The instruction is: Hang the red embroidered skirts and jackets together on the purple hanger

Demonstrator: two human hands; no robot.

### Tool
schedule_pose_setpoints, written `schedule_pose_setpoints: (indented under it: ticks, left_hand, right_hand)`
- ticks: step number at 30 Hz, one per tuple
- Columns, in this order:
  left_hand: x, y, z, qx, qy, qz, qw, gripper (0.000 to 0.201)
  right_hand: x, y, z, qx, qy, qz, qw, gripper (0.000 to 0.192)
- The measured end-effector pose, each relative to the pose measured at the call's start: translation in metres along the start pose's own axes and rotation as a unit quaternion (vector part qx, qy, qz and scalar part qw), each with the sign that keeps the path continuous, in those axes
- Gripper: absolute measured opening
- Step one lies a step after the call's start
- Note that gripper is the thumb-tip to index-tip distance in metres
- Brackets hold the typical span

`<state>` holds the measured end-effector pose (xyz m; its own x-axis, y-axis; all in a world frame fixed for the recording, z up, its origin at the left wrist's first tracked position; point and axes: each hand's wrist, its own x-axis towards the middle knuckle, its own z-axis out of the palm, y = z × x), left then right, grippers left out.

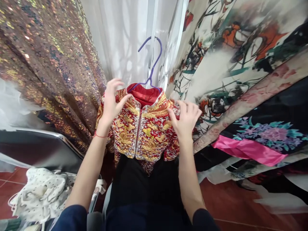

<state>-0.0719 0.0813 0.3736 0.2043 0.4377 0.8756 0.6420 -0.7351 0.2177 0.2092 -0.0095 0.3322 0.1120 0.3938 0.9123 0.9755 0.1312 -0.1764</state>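
A red jacket with gold and silver embroidery hangs in front of me on a purple hanger. Its stand collar is open at the neck, showing a red lining, and the front edges meet down the middle. My left hand is at the shoulder on the left, thumb and fingers apart. At the opposite shoulder is my right hand, its thumb spread away from the curved fingers. Whether either palm touches the cloth I cannot tell. The hanger's arms run inside the collar, mostly hidden.
Sequinned fabric hangs at the left, and a floral printed cloth at the right. White polka-dot cloth lies at lower left beside a dark panel. A pink ribbon crosses black embroidered fabric. Red tiles form the floor.
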Motion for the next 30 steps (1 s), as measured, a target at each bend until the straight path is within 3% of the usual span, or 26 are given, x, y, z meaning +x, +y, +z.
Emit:
schedule_pose_setpoints:
  ticks: [2, 5, 8, 12, 18, 25, 30]
  left_hand:
    - [0.006, -0.019, -0.004, -0.008, -0.045, 0.000, 0.999, 0.048]
    - [0.009, -0.034, -0.009, 0.055, -0.088, -0.005, 0.995, 0.048]
    - [0.008, -0.029, -0.010, 0.110, -0.027, -0.010, 0.994, 0.050]
    - [-0.003, -0.012, -0.003, 0.091, 0.019, -0.044, 0.995, 0.051]
    - [-0.028, -0.001, 0.012, 0.116, 0.095, -0.071, 0.986, 0.045]
    - [-0.031, -0.002, 0.015, 0.118, 0.090, -0.094, 0.984, 0.043]
    - [-0.029, -0.008, 0.018, 0.114, 0.108, -0.067, 0.985, 0.043]
  right_hand:
    - [0.004, 0.016, 0.005, -0.005, -0.052, -0.058, 0.997, 0.041]
    - [0.014, 0.025, 0.011, -0.011, -0.047, -0.073, 0.996, 0.041]
    - [0.026, 0.025, 0.016, -0.001, -0.008, -0.024, 1.000, 0.044]
    - [0.028, 0.026, 0.031, 0.005, -0.012, 0.047, 0.999, 0.051]
    - [0.016, 0.034, 0.042, -0.012, 0.017, 0.032, 0.999, 0.049]
    - [0.013, 0.034, 0.042, -0.021, 0.042, 0.033, 0.998, 0.049]
    - [0.010, 0.034, 0.054, -0.019, 0.047, 0.055, 0.997, 0.051]
